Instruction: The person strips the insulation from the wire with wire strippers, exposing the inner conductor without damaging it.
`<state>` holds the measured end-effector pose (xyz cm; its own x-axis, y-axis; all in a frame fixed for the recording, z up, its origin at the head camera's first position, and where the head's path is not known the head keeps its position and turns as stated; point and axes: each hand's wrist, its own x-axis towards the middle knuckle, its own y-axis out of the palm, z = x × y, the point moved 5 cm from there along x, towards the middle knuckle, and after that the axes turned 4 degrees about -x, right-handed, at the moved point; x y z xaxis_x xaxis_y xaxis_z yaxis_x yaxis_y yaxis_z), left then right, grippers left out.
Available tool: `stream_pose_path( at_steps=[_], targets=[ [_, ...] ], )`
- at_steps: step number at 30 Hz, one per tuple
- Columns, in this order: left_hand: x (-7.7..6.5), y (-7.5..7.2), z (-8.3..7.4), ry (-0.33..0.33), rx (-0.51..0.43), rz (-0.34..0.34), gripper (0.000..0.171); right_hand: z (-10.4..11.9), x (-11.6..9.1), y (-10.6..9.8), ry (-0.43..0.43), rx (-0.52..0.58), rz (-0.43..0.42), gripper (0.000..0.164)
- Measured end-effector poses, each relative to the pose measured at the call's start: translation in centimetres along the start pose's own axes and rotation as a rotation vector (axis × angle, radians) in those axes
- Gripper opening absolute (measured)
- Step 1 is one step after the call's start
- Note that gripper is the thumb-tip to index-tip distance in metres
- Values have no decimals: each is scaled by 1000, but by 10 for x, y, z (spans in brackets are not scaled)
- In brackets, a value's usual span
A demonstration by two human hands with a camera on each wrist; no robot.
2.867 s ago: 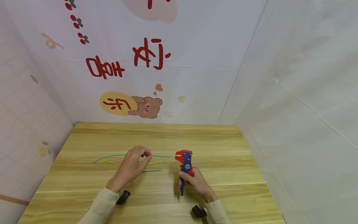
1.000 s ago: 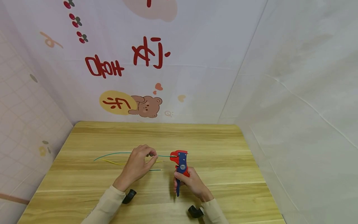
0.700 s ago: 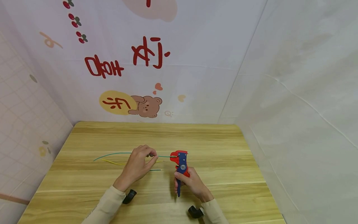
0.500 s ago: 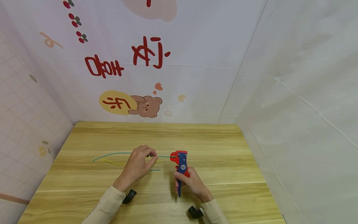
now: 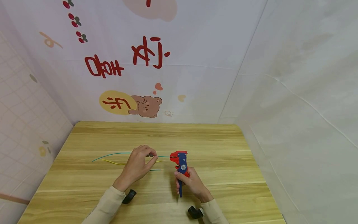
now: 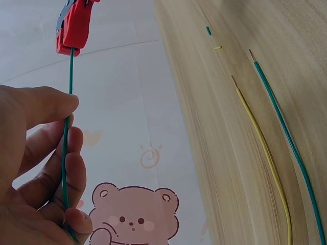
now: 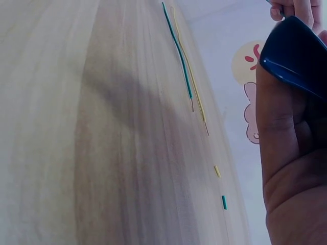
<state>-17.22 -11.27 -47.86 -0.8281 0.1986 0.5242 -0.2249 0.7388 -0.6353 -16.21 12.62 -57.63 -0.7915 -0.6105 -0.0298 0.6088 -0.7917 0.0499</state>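
A green wire is pinched between the thumb and index finger of my left hand, and its rest runs down past the other fingers. My right hand grips the handles of a red and blue wire stripper. The front end of the green wire enters the stripper's red jaws, where its tip is hidden. In the right wrist view, a dark blue handle shows above the palm. The wire's tail trails leftward behind my left hand in the head view.
On the wooden table lie a yellow wire and a second green wire, both with bare copper ends. Close by are a short yellow piece and a short green piece. Printed cloth walls surround the table.
Since the oldest frame, my left hand has moved right and the stripper slightly left, so the green wire's end now sits inside the jaws. Lately the stripper's handle end has shifted slightly right.
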Motion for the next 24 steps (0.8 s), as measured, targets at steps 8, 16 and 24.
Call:
stream_pose_path(
  at_steps=[8, 16, 24],
  targets=[
    [0, 0, 0, 8, 2, -7, 20, 0, 0, 0, -8, -9, -13, 45],
    [2, -1, -1, 28, 2, -17, 20, -1, 0, -1, 9, 3, -13, 55],
    [3, -1, -1, 24, -5, -18, 21, 1, 0, -2, 8, -23, -26, 50]
  ],
)
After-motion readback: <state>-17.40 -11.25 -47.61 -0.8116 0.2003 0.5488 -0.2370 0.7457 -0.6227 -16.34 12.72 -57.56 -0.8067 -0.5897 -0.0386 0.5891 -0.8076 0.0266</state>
